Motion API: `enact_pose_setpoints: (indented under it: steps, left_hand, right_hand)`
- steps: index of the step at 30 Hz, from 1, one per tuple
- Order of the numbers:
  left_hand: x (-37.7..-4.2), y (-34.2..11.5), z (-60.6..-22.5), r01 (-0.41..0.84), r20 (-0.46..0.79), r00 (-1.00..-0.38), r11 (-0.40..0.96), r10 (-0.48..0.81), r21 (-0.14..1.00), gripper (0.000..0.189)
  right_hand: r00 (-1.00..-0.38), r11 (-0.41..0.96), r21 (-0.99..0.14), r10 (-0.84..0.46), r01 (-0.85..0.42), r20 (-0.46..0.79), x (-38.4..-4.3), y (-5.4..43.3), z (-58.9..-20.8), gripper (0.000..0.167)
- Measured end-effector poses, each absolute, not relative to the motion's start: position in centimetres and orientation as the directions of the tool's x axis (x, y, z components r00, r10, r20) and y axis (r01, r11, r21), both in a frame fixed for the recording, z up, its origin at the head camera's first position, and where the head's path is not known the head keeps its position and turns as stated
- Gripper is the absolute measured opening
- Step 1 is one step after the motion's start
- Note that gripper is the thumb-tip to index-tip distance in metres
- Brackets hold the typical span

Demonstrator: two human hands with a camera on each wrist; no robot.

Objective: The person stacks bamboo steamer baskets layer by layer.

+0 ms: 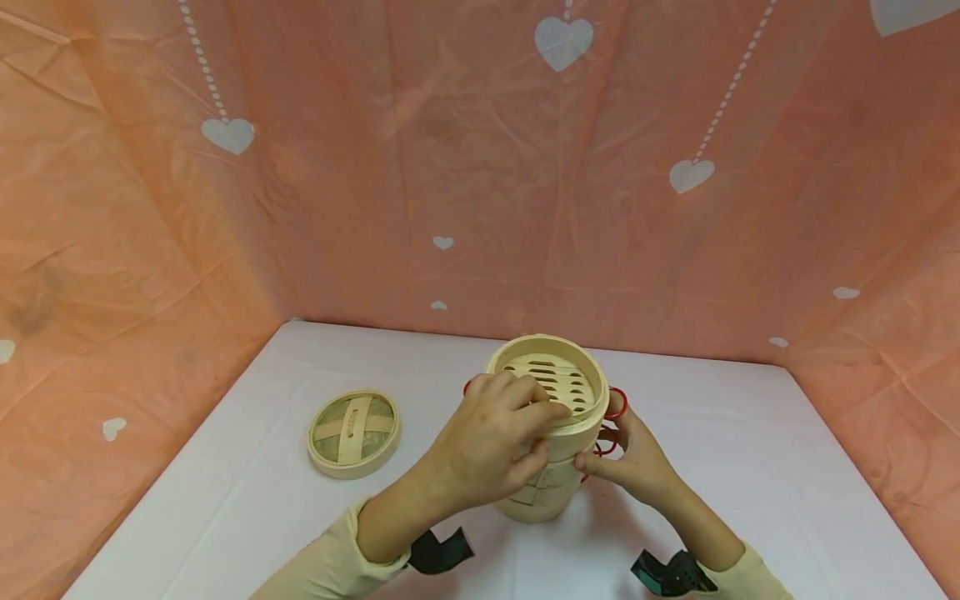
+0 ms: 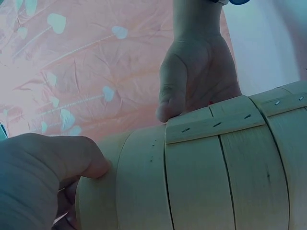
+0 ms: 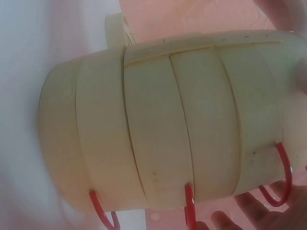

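Observation:
A stack of bamboo steamer baskets (image 1: 551, 454) stands upright on the table, its slatted top tier (image 1: 551, 367) uncovered. At the near left rim, my left hand (image 1: 495, 433) pinches the top tier, fingers over the edge and thumb on the outside wall. My right hand (image 1: 637, 454) grips the stack's right side beside the red loop handles (image 1: 617, 403), its thumb against the front. In the left wrist view, the left thumb (image 2: 81, 155) presses the top basket's wall. Further fingers (image 3: 254, 211) show behind the stack in the right wrist view.
A round bamboo lid (image 1: 354, 435) with a strap handle lies on the white table (image 1: 247, 467), left of the stack. Pink sheeting (image 1: 480, 167) with white hearts rises behind the table and along both sides.

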State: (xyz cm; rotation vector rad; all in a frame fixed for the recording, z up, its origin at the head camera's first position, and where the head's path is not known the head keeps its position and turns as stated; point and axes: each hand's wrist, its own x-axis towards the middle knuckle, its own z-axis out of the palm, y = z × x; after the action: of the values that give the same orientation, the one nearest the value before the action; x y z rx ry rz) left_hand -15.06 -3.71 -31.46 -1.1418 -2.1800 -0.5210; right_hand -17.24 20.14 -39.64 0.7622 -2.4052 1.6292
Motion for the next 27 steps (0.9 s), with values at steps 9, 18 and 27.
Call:
enact_pose_setpoints:
  steps: [9, 18, 27]
  left_hand:
    - [-15.2, -3.7, -31.4, 0.838, 0.671, -0.440, 0.542, 0.598, 0.066, 0.035]
    - [-15.3, -3.7, -31.5, 0.844, 0.671, -0.431, 0.533, 0.604, 0.064, 0.034]
    - [-15.6, -5.1, -31.2, 0.873, 0.701, -0.412, 0.472, 0.582, 0.121, 0.035]
  right_hand:
    - [-0.869, 0.269, -0.845, -0.326, -0.461, 0.371, -17.3, 20.1, -39.6, 0.080]
    - [-0.876, 0.295, -0.844, -0.331, -0.449, 0.351, -17.3, 20.1, -39.5, 0.081]
    - [-0.821, 0.302, -0.775, -0.352, -0.555, 0.450, -17.4, 20.5, -39.2, 0.095]
